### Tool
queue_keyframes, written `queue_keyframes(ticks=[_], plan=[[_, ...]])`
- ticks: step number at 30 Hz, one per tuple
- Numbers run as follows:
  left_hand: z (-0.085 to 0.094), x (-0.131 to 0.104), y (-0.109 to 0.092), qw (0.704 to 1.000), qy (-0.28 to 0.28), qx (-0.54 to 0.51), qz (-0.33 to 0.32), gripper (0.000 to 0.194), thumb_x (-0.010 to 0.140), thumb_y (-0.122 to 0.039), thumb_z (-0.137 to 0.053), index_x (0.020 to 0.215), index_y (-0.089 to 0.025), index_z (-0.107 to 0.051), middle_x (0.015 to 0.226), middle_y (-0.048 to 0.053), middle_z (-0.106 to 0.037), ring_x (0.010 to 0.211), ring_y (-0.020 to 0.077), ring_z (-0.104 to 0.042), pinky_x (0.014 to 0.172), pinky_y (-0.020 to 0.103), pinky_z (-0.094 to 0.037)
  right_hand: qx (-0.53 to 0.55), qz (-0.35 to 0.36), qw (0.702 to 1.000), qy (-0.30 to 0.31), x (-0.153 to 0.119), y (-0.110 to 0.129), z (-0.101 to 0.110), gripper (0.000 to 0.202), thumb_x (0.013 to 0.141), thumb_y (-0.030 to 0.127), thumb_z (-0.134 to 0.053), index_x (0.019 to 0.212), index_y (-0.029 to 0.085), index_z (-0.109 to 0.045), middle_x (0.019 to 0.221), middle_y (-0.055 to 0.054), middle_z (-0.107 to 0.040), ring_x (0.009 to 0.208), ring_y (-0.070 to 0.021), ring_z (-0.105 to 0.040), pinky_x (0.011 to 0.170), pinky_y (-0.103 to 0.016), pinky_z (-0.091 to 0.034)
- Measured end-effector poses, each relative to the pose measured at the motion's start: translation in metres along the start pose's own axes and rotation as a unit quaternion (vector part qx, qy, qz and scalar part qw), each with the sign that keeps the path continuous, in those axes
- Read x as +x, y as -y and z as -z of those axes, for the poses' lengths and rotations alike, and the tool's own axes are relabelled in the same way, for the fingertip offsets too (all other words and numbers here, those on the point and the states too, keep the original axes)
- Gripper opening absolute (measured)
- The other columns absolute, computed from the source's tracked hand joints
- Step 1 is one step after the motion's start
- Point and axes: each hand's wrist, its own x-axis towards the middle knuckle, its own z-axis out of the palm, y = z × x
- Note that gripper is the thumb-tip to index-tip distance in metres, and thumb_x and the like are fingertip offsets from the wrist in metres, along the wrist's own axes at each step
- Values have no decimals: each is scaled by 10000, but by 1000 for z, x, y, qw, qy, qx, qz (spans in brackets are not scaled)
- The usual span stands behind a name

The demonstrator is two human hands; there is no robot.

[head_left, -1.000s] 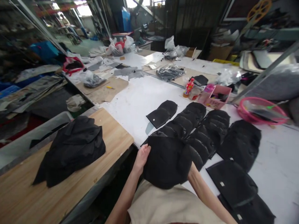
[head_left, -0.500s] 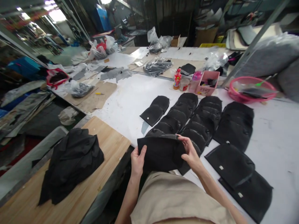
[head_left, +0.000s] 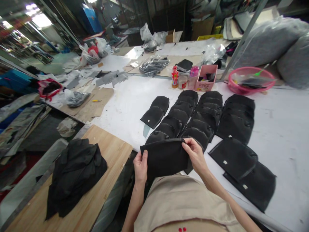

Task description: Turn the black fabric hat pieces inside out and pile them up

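Observation:
A flat black fabric piece is stretched between my two hands, just in front of my body. My left hand pinches its left edge, thumb on the near face. At the upper right corner, the thumb and fingers of my right hand are closed on it. Beyond it, overlapping rows of similar black pieces lie on the white-covered table. Two more black pieces with small white tags overlap to the right of my right hand. Another short stack lies at the left of the rows.
To the left, a crumpled heap of black cloth rests on a wooden board. Behind the rows stand a red bottle, a jar, a pink box and a pink basket. A metal post rises at the right.
My right hand has shifted its grip, with the thumb now up at the corner of the black fabric piece. The view has moved slightly; both hands still hold the piece.

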Motion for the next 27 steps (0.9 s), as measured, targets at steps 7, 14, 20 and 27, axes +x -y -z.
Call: queue_keyframes(ticks=[7,14,20,27], plan=[[-4,-5,-2,999,-16,-43,4,314,849,-426,-620,973,-149,-697,941,63,-738,903,195,-675,847,294,-512,-23,-4,1000,13,1,-5,3,223,845,391,-658,798,216,-527,785,19,-510,727,-137,-441,645,-238,-357],[-5,-8,2,998,-39,-56,7,299,833,-432,-634,925,-149,-672,906,45,-726,844,167,-666,805,268,-507,-47,-10,999,17,0,-6,5,256,845,414,-646,782,209,-506,758,25,-479,687,-131,-416,616,-241,-337],[-5,-5,6,995,-83,-62,16,311,791,-462,-664,841,-156,-641,841,25,-704,802,158,-649,778,270,-503,-68,-20,997,17,-1,-5,5,277,849,440,-630,775,204,-505,723,28,-457,648,-126,-394,588,-248,-315],[-7,-6,-1,992,-98,-44,71,321,762,-449,-677,892,-156,-688,902,47,-716,874,177,-649,863,298,-490,-74,-25,997,5,-3,-6,6,296,869,445,-604,751,196,-494,674,39,-411,609,-110,-349,550,-251,-271]])
